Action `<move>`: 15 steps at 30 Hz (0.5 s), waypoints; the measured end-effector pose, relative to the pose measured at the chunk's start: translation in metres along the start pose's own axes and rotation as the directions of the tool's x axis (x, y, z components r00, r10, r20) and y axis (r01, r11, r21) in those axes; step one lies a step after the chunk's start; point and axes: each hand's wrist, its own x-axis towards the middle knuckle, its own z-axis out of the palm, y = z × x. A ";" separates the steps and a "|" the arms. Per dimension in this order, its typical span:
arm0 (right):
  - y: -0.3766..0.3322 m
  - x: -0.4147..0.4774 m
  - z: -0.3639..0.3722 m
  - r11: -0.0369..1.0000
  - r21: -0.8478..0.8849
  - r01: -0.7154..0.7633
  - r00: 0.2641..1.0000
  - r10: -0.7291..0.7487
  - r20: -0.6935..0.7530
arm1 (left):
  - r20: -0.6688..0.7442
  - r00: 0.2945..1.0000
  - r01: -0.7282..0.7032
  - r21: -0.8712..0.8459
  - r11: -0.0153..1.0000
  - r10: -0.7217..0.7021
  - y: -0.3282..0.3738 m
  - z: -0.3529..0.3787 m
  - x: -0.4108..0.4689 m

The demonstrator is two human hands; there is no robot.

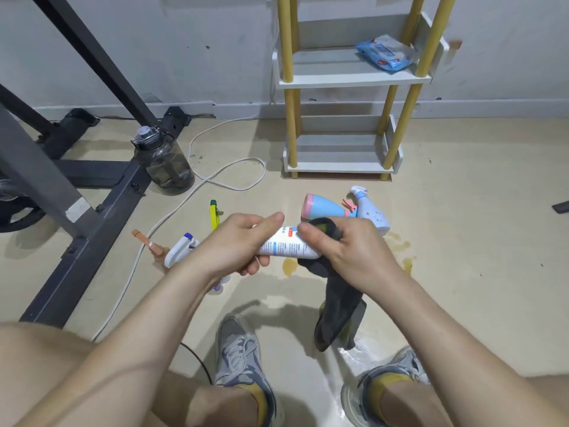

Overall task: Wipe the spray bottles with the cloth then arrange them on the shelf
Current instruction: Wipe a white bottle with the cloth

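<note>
Biggest thing here is the white-and-yellow shelf against the wall, well apart from where the person squats. Every bottle has to be carried over to it, and a pack of wipes already sits on the right of its upper tier, so that side looks tight to me.

Then the floor: there are yellowish wet patches right under the hands, plus a shiny wet area by the shoes. Standing up on that could mean a slip. The white cable loops between the person and the shelf, an easy thing to catch a foot on.

The dark cloth hangs long, and its tail could drag through the wet spots and smear the bottle again.

The other bottles, a blue-and-pink one, a white dotted one, a white-and-purple one and a yellow one, are scattered on the floor nearby, easy to kick.

The white bottle is held sideways in the air in front of the knees. The left hand curls round its left end, thumb on top. The right hand squeezes the cloth around its right end. A hard rub with a loose left grip and it could pop out.
</note>
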 end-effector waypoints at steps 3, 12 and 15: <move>0.002 0.009 0.014 0.871 0.467 -0.149 0.906 0.310 -0.289 | -0.190 0.977 -0.134 -0.219 0.967 0.093 0.000 0.018 -0.004; -0.023 0.021 0.037 0.335 0.928 -0.165 0.823 0.566 -0.058 | -0.314 0.912 -0.325 -0.153 0.933 0.266 -0.024 0.064 -0.003; -0.020 0.011 0.057 0.682 0.722 -0.115 0.938 0.314 -0.147 | -0.366 0.864 -0.294 0.190 0.937 0.345 -0.023 0.054 0.000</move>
